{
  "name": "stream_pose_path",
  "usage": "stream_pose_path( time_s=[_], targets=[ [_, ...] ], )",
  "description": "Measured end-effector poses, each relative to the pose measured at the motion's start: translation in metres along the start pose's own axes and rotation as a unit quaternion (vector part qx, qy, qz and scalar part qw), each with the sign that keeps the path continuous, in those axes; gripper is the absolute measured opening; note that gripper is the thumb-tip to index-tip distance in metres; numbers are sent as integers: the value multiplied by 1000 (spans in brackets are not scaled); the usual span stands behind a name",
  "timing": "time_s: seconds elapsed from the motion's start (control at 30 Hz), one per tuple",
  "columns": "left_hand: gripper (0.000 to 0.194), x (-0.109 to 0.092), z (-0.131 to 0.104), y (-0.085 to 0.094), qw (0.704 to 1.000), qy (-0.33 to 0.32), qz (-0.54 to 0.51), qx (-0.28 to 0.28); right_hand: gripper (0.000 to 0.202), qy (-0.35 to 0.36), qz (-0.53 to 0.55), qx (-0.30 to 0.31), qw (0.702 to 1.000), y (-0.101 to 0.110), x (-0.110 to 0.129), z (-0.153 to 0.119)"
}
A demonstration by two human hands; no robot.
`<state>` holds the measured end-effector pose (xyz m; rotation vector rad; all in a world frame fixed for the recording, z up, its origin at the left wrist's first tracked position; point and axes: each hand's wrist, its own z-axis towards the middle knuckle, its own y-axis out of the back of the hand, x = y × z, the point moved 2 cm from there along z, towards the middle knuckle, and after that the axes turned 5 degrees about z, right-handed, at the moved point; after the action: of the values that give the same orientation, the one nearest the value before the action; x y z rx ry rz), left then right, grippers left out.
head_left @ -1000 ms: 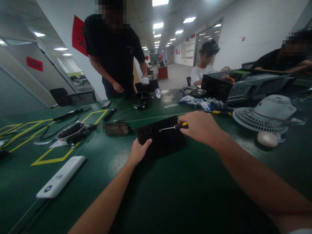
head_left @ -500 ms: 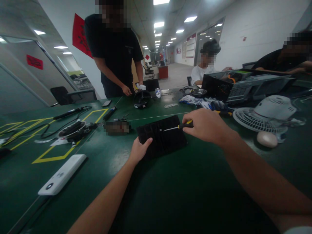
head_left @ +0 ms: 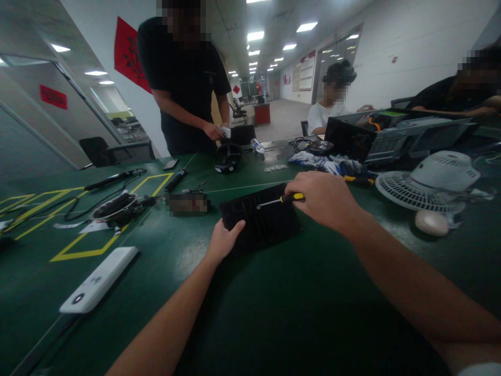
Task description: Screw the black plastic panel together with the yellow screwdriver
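Observation:
A flat black rectangular panel [head_left: 270, 224] with raised ribs lies on the green table in front of me. My left hand [head_left: 226, 237] grips its left edge, thumb on top and fingers mostly hidden at the side and below. My right hand [head_left: 323, 198] is closed around the yellow-and-black handle of a screwdriver [head_left: 293, 198]. The screwdriver is held at a low slant over the panel, shaft pointing left. Its tip meets or nearly meets a small silvery round piece [head_left: 259, 207] on the panel; whether they touch I cannot tell.
To the right are a white fan [head_left: 425, 180], a pale computer mouse [head_left: 431, 223] and an opened computer case [head_left: 391, 138]. A white power strip [head_left: 99, 279] lies at left, near cables and yellow tape [head_left: 78, 256]. A person [head_left: 183, 89] stands across the table; others sit at right.
My right hand and the screwdriver have shifted slightly left, bringing the tip closer to the silvery piece. My left hand stays put. The standing person's hands have come together at a white object.

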<state>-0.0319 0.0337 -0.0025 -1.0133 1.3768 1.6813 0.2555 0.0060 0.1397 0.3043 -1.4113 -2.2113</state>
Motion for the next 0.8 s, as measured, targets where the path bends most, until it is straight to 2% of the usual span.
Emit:
stream_pose_path(
  time_s=[0.57,0.8],
  targets=[
    [49,3,1,0,1000,6,12,-12,14,-24,-18,25,999,3,7,-2],
    [44,-4,-2,2,1000,0,15,-12,16,-18,-22,24,999,1,8,-1]
  ],
)
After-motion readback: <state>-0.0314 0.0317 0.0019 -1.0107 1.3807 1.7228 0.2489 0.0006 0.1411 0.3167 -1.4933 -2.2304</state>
